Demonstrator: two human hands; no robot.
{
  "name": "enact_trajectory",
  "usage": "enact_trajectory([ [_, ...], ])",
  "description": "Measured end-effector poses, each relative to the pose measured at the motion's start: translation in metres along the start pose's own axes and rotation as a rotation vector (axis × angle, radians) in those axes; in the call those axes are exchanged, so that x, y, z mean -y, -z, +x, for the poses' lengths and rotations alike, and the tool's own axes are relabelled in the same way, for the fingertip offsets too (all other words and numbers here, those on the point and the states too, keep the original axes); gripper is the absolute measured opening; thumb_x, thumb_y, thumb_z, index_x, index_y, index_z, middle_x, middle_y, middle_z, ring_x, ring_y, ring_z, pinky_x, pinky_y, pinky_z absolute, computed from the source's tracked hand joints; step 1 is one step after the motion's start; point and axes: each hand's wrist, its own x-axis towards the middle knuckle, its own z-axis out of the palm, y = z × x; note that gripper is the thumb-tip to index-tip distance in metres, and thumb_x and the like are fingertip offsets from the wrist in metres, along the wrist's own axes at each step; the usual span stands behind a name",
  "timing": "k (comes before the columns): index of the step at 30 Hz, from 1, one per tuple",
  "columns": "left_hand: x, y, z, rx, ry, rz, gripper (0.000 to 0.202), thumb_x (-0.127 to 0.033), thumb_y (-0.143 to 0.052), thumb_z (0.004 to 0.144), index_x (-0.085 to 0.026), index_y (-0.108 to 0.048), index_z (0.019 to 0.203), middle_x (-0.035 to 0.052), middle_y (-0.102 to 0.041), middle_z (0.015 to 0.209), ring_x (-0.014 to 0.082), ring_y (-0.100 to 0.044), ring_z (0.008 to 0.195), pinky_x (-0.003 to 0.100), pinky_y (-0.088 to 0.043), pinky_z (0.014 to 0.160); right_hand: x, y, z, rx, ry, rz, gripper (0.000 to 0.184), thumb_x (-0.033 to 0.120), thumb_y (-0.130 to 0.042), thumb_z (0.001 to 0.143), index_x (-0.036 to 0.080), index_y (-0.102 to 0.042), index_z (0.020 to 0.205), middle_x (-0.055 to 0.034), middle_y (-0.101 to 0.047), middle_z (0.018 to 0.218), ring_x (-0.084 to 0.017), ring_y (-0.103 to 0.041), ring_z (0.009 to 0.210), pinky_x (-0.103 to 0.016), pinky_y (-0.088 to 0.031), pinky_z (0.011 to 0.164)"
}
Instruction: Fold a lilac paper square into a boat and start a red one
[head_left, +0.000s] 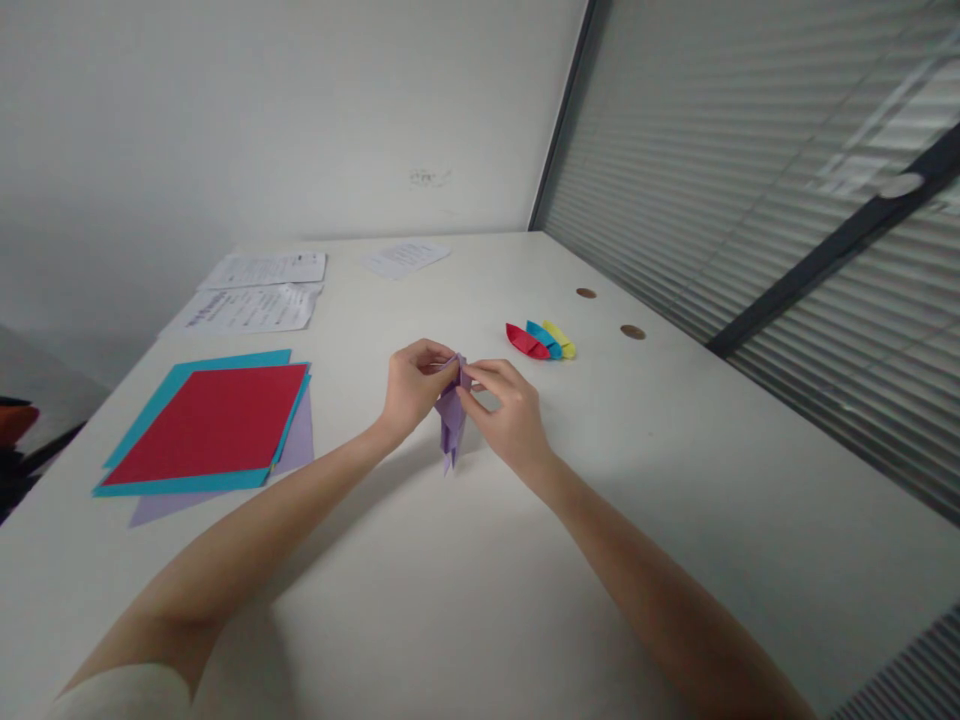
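Note:
A folded piece of lilac paper [451,425] hangs between my two hands above the white table [465,600]. My left hand [412,385] pinches its upper edge from the left. My right hand [506,410] pinches the same upper edge from the right, fingertips meeting those of the left. The lower tip of the paper points down toward the table. Three folded paper shapes lie side by side behind my hands: a red one [525,342], a blue one [544,338] and a yellow one [561,340].
A stack of flat paper sheets lies at the left: red sheet [214,420] on top, blue sheet [161,400] and a lilac sheet [300,445] under it. Printed white pages [259,290] lie farther back. Two round holes [632,331] sit near the window blinds [750,200].

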Motion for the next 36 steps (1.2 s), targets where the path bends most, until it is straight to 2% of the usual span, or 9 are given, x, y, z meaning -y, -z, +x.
enact_trajectory([
  [3,-0.001,-0.001,-0.001,0.003,0.005,0.004,0.018,-0.029,-0.075,0.067,-0.014,-0.065,0.07,0.0042,-0.07,0.071,0.0157,-0.067,0.065,0.027,-0.055,0.063,0.0,-0.001,0.0,-0.011,-0.026,0.026,0.021,0.019,-0.059,0.086,0.021,-0.071,0.103,-0.008,-0.065,0.102,-0.016,-0.065,0.082,-0.032,-0.06,0.079],
  [8,0.0,0.0,-0.001,-0.011,-0.005,-0.005,0.016,-0.027,-0.074,0.067,-0.015,-0.065,0.068,0.0048,-0.072,0.072,0.0161,-0.068,0.067,0.027,-0.054,0.063,0.002,0.0,0.0,0.033,0.018,0.004,0.023,0.023,-0.059,0.087,0.023,-0.071,0.107,-0.0091,-0.065,0.107,-0.019,-0.066,0.092,-0.036,-0.058,0.088],
  [11,0.002,0.001,0.0,-0.004,-0.016,-0.009,0.018,-0.029,-0.075,0.068,-0.014,-0.066,0.069,0.0056,-0.072,0.074,0.0162,-0.068,0.068,0.027,-0.054,0.065,0.001,0.0,0.001,0.031,0.015,0.021,0.023,0.024,-0.06,0.087,0.022,-0.071,0.107,-0.0095,-0.065,0.107,-0.018,-0.066,0.089,-0.036,-0.059,0.086],
  [16,0.006,0.001,0.001,0.03,-0.005,-0.039,0.023,-0.032,-0.079,0.064,-0.014,-0.065,0.068,0.0054,-0.072,0.071,0.0168,-0.067,0.065,0.027,-0.053,0.061,-0.004,-0.001,0.001,-0.008,-0.092,0.105,0.02,0.026,-0.062,0.085,0.021,-0.073,0.102,-0.0077,-0.064,0.105,-0.014,-0.067,0.079,-0.032,-0.062,0.08],
  [21,0.01,0.0,0.001,-0.032,-0.015,-0.061,0.022,-0.032,-0.077,0.064,-0.013,-0.066,0.066,0.0069,-0.073,0.075,0.0167,-0.068,0.069,0.028,-0.054,0.066,-0.005,-0.006,-0.002,0.039,-0.166,0.179,0.032,0.026,-0.068,0.079,0.021,-0.071,0.111,-0.008,-0.06,0.111,-0.013,-0.068,0.075,-0.033,-0.063,0.077],
  [24,0.008,0.0,0.0,0.005,0.014,-0.046,0.024,-0.034,-0.078,0.064,-0.013,-0.071,0.071,0.0073,-0.074,0.076,0.0165,-0.067,0.069,0.028,-0.055,0.066,-0.008,-0.005,-0.001,0.034,-0.207,0.207,0.032,0.023,-0.067,0.077,0.02,-0.071,0.108,-0.0083,-0.061,0.112,-0.012,-0.069,0.071,-0.032,-0.064,0.076],
  [30,-0.009,-0.001,-0.002,0.093,0.152,-0.109,0.035,-0.046,-0.076,0.067,-0.012,-0.074,0.079,0.0089,-0.074,0.083,0.0202,-0.069,0.077,0.03,-0.058,0.067,-0.016,0.004,0.009,-0.016,-0.367,0.376,0.03,0.025,-0.067,0.074,0.018,-0.072,0.103,-0.0088,-0.069,0.109,-0.017,-0.072,0.079,-0.034,-0.063,0.079],
  [36,-0.015,0.001,-0.001,0.08,0.199,-0.145,0.041,-0.048,-0.078,0.066,-0.012,-0.073,0.085,0.0095,-0.073,0.087,0.0226,-0.07,0.077,0.033,-0.06,0.064,-0.013,0.011,0.013,0.041,-0.485,0.492,0.031,0.028,-0.069,0.073,0.015,-0.072,0.101,-0.009,-0.076,0.099,-0.022,-0.074,0.082,-0.035,-0.062,0.078],
])
